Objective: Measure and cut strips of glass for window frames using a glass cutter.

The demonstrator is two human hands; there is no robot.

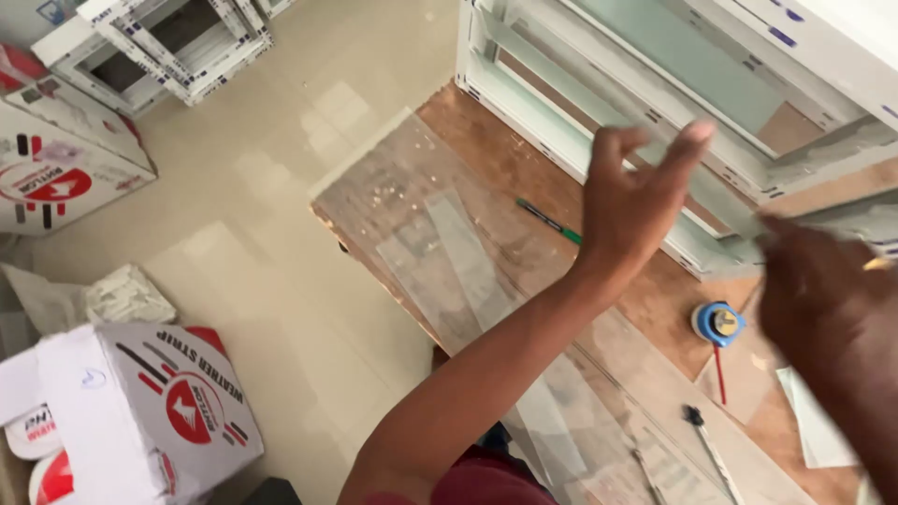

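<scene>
**Glass strip, two hands, white frame**

Glass offcuts [468, 266] lie nearest on the wooden bench [524, 168]. Left hand [631, 201] hangs spread wide, holding nothing, perhaps steadying a strip [823, 229] by its end. Right hand [828, 304] is blurred; it seems to pinch that pale strip, though I can't tell for sure. Green pen [550, 223] and blue tape measure [717, 324] lie between. Beyond, the white window frame [561, 131] blocks the bench's far side.

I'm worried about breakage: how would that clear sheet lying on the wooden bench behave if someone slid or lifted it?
The clear sheet looks like thin flat glass, so probably stiff but fragile. One end juts past the edge of the wooden bench, so a push that way could tip it off. Its smooth surface likely slides easily. The left hand hovers above it, fingers spread.
</scene>
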